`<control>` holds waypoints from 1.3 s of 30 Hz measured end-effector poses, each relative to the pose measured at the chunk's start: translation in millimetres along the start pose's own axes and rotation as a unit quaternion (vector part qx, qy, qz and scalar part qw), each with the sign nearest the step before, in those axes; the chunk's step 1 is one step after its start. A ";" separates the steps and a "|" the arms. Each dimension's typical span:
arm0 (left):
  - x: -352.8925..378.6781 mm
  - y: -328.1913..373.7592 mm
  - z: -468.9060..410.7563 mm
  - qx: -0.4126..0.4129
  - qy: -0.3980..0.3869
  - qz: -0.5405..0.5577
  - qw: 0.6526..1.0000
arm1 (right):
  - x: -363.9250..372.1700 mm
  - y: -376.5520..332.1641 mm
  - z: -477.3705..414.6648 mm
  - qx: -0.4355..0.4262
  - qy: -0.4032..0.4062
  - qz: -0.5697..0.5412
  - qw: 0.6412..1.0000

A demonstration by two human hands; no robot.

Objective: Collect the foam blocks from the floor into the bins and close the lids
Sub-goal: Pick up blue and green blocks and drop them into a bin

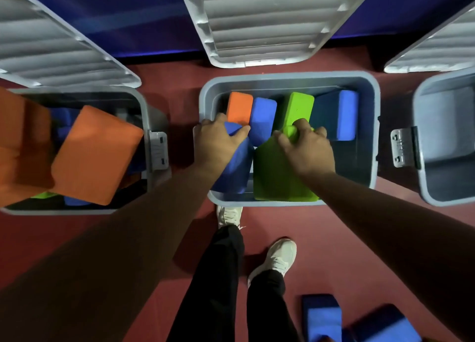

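Head view. The middle bin (288, 77) stands open on the red carpet (334, 238), with its lid (262, 20) raised behind it.

The left hand (216, 141) grips a blue block (234, 172) at the bin's near left, fingers curled over its top end. The right hand (308, 148) grips a green block (277, 179) beside it, fingers hooked over its upper edge. Both blocks sit inside the bin, touching each other.

Behind them in the same bin stand an orange block (240, 107), a second blue block (262, 118), a second green block (300, 107) and a third blue block (341, 115).

The left bin (145, 115) is heaped with orange blocks (95, 154), its lid open. The right bin (421, 136) is also open. Marks on its latch (401, 146) are too small to read.

Two loose blue blocks (321, 316) lie on the carpet near the person's right shoe (277, 259).
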State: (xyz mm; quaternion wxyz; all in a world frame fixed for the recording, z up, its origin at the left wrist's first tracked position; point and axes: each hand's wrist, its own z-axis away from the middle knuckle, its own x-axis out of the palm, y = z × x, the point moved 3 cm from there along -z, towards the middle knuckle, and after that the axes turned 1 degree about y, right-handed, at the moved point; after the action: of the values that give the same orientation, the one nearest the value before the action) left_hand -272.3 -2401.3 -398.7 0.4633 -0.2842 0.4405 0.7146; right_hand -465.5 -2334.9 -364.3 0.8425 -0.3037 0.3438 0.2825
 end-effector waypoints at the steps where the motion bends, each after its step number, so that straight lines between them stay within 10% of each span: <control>1: 2.5 -0.5 2.6 -0.002 0.008 0.004 1.000 | 2.5 0.4 1.2 0.004 0.002 -0.004 1.000; 9: 34.6 -1.5 35.9 -0.050 -0.138 0.141 0.979 | 17.8 3.1 -9.1 0.077 -0.108 -0.124 0.983; 17: 39.9 -4.1 50.9 0.044 -0.098 0.093 0.990 | 5.1 36.6 6.7 0.025 -0.020 -0.121 0.992; 26: 75.5 -47.5 61.9 0.015 -0.142 0.032 0.989 | 64.4 52.9 36.0 -0.012 -0.227 -0.225 0.948; 34: 107.6 -39.1 41.2 0.055 -0.108 0.011 0.993 | 72.6 100.8 -26.4 0.081 -0.127 -0.127 0.980; 39: 135.2 -57.1 23.2 0.028 -0.070 0.004 0.997 | 107.7 84.2 -5.1 -0.025 -0.209 -0.121 0.970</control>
State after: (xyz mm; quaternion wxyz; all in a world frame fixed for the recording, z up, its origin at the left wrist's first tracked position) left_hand -275.5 -2314.5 -519.2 0.4981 -0.2186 0.4279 0.7218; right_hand -460.2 -2254.5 -474.9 0.9156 -0.2987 0.1136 0.2442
